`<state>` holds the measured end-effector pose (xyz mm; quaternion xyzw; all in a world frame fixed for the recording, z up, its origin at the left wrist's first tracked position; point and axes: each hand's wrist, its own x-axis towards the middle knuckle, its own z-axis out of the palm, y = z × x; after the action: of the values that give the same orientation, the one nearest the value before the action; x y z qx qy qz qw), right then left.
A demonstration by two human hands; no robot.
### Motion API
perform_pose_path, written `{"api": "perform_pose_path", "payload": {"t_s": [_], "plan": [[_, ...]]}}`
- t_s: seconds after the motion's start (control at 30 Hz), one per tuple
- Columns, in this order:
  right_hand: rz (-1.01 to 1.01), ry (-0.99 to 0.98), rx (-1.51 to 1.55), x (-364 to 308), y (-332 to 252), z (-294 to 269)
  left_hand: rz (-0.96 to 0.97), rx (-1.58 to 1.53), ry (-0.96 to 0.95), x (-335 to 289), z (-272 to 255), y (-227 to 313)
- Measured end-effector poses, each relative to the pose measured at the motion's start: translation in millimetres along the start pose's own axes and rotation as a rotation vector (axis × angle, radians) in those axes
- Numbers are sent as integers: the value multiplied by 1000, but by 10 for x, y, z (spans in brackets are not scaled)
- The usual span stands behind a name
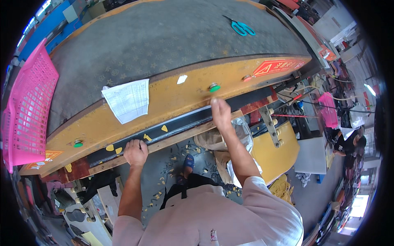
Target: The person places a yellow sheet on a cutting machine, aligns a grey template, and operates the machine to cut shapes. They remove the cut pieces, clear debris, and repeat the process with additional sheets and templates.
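My left hand [136, 153] rests on the wooden rail [164, 142] at the near edge of a large yellow machine [180, 92]. Its fingers are curled under, and anything in them is hidden. Small yellow cut pieces [164, 128] lie beside it on the black strip [186, 122]. My right hand [221, 114] is raised in a loose fist in front of the machine's yellow face, just below a green push button [214, 87]. Nothing shows in that fist; whether it touches the machine I cannot tell.
A pink basket [30, 106] and teal-handled scissors [242, 28] lie on the machine's grey top. A paper sheet [128, 100] hangs down its front. Another green button [78, 143] sits at left. Sacks [221, 141] and a yellow board [277, 151] stand right; scraps litter the floor [164, 168].
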<state>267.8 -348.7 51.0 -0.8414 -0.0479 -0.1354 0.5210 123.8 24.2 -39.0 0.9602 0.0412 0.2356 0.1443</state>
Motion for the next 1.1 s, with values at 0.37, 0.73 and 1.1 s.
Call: {"api": "perform_pose_path", "payload": {"t_s": [0.37,0.73,1.1], "plan": [[-415,-130,-600,-408,746,86,-70,22,-11,16,-10,126],[-327,-178,-515,-632,737,-5,-143,5,8,-161,-134,199],[92,-275,-144,-1356,-65,-411,-286,-572,69,-1041,-755,800]]}}
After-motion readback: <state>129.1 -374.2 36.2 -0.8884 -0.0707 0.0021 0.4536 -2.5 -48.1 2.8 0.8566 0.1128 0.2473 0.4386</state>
